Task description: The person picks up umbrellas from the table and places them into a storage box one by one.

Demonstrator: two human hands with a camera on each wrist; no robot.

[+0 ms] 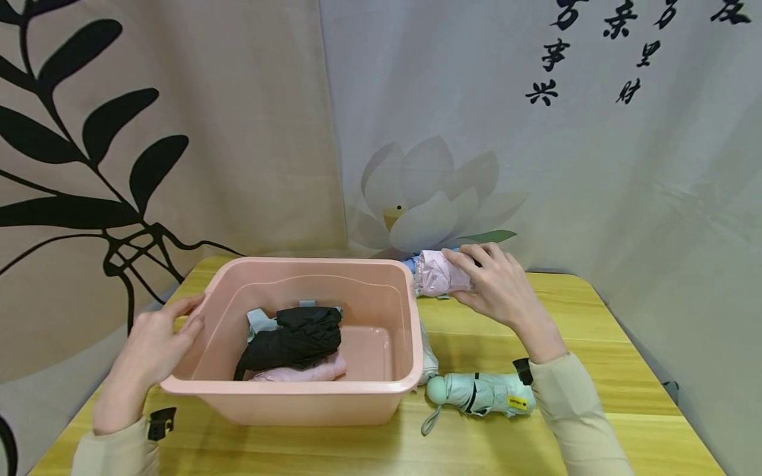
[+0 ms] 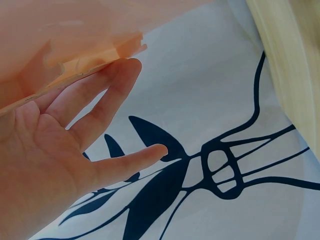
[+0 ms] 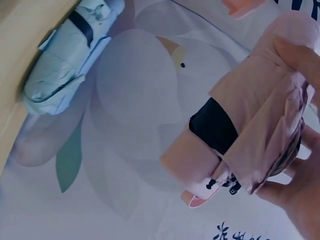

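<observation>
A pink folded umbrella [image 1: 439,273] is in my right hand [image 1: 497,284], above the table's back edge to the right of the basin. In the right wrist view the same umbrella [image 3: 267,100] shows a dark band, with the fingers curled round it. My left hand [image 1: 157,340] touches the left rim of a pink plastic basin [image 1: 250,387]. Its fingers [image 2: 117,85] look extended under the rim in the left wrist view. Inside the basin lie a black folded umbrella [image 1: 303,337], a pink one [image 1: 306,371] beneath it and a light blue piece [image 1: 259,321].
A mint-green folded umbrella [image 1: 488,395] lies on the wooden table [image 1: 571,410] right of the basin. Another pale umbrella [image 1: 427,357] is partly hidden by the basin wall. A light blue umbrella [image 3: 70,60] lies near the back edge. A printed curtain [image 1: 595,165] hangs behind.
</observation>
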